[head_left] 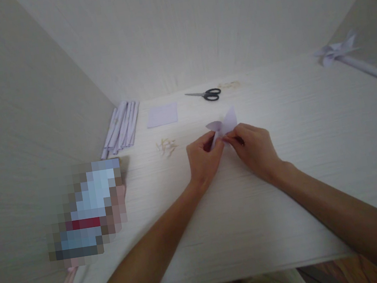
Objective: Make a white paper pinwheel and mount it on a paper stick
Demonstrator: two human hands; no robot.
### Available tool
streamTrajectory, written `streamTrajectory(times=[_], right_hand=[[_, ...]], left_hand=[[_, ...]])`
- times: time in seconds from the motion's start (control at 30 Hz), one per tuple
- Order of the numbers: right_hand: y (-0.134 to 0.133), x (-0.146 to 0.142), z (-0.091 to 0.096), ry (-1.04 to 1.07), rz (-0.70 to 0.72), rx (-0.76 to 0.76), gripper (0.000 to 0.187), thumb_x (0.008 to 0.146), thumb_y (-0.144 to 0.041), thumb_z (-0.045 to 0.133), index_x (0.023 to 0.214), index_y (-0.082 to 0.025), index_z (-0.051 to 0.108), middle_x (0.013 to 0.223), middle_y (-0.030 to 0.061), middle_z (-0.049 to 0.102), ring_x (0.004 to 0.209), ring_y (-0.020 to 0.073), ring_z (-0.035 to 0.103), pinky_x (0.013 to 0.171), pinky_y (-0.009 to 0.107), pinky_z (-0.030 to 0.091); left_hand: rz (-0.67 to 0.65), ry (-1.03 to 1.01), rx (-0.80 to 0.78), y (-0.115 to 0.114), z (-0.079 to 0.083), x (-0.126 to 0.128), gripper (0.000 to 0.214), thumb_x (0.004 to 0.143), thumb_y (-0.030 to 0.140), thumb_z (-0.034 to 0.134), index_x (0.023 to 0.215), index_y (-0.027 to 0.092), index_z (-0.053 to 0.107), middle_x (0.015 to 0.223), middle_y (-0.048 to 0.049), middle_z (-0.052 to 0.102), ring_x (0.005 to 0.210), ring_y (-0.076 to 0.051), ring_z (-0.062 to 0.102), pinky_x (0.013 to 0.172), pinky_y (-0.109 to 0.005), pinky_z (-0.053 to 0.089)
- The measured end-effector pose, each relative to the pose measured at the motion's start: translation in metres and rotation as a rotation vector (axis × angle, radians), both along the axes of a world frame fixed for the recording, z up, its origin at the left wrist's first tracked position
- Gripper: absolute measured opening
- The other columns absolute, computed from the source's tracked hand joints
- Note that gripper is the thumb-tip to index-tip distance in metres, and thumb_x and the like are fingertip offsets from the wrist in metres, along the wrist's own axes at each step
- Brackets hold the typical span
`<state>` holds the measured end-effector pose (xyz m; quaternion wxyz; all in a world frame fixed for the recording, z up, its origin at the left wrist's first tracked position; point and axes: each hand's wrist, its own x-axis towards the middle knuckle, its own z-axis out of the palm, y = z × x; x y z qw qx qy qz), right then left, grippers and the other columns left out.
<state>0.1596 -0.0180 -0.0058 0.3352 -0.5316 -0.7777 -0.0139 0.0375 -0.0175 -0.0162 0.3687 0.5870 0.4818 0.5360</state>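
Note:
Both of my hands meet over the middle of the white table (pixel 292 220), pinching a small folded piece of pale lilac paper (pixel 224 124). My left hand (pixel 204 157) grips its lower left part with curled fingers. My right hand (pixel 255 146) pinches its lower right edge. Pointed flaps of the paper stick up above my fingers.
Black-handled scissors (pixel 207 94) lie at the back. A lilac paper square (pixel 162 115) and several rolled paper tubes (pixel 121 128) lie at the back left, with small tan bits (pixel 167 146) nearby. A paper pinwheel on a stick (pixel 341 51) rests at the far right. A blurred-out object (pixel 88 208) sits left.

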Motion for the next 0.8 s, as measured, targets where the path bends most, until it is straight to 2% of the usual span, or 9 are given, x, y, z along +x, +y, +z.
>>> streamTrajectory(times=[0.17, 0.3, 0.43, 0.6, 0.8], right_hand=[[0.0010, 0.0002, -0.0007, -0.098, -0.036, -0.067, 0.038, 0.086, -0.035, 0.035, 0.058, -0.015, 0.053, 0.058, 0.0056, 0.059, 0.051, 0.0139, 0.051, 0.049, 0.025, 0.030], [0.0017, 0.0009, -0.0008, -0.124, -0.027, -0.056, 0.040, 0.086, -0.035, 0.035, 0.059, -0.014, 0.056, 0.059, 0.0067, 0.061, 0.051, 0.0144, 0.052, 0.050, 0.026, 0.030], [0.0017, 0.0004, -0.0009, 0.030, -0.010, -0.044, 0.036, 0.083, -0.034, 0.042, 0.058, -0.015, 0.060, 0.058, 0.0055, 0.062, 0.051, 0.0133, 0.053, 0.050, 0.025, 0.034], [0.0030, 0.0000, -0.0017, 0.297, -0.005, -0.086, 0.022, 0.074, -0.031, 0.056, 0.060, -0.016, 0.065, 0.059, 0.0041, 0.065, 0.051, 0.0140, 0.056, 0.049, 0.025, 0.040], [0.0039, 0.0028, 0.0001, 0.330, 0.072, -0.164, 0.019, 0.074, -0.027, 0.055, 0.063, -0.016, 0.066, 0.058, 0.0036, 0.065, 0.051, 0.0142, 0.058, 0.049, 0.025, 0.042]], left_hand=[[0.018, 0.012, -0.005, -0.0008, -0.0001, -0.0004, 0.014, 0.070, 0.025, 0.050, 0.061, 0.015, 0.054, 0.057, 0.0031, 0.048, 0.055, -0.008, 0.044, 0.055, -0.020, 0.038], [0.006, 0.029, 0.001, -0.0015, -0.0001, -0.0004, 0.015, 0.070, 0.025, 0.048, 0.060, 0.016, 0.054, 0.057, 0.0029, 0.048, 0.055, -0.008, 0.043, 0.054, -0.019, 0.037], [0.007, 0.040, 0.001, -0.0015, 0.0004, -0.0007, 0.015, 0.071, 0.025, 0.048, 0.060, 0.016, 0.052, 0.057, 0.0030, 0.047, 0.055, -0.008, 0.042, 0.054, -0.019, 0.037], [0.009, 0.091, 0.014, -0.0015, 0.0012, -0.0012, 0.015, 0.071, 0.024, 0.046, 0.058, 0.016, 0.050, 0.056, 0.0041, 0.044, 0.054, -0.007, 0.040, 0.053, -0.019, 0.034], [0.016, 0.156, 0.031, -0.0026, 0.0035, -0.0010, 0.016, 0.072, 0.023, 0.045, 0.058, 0.016, 0.050, 0.054, 0.0045, 0.039, 0.053, -0.007, 0.036, 0.052, -0.019, 0.031]])
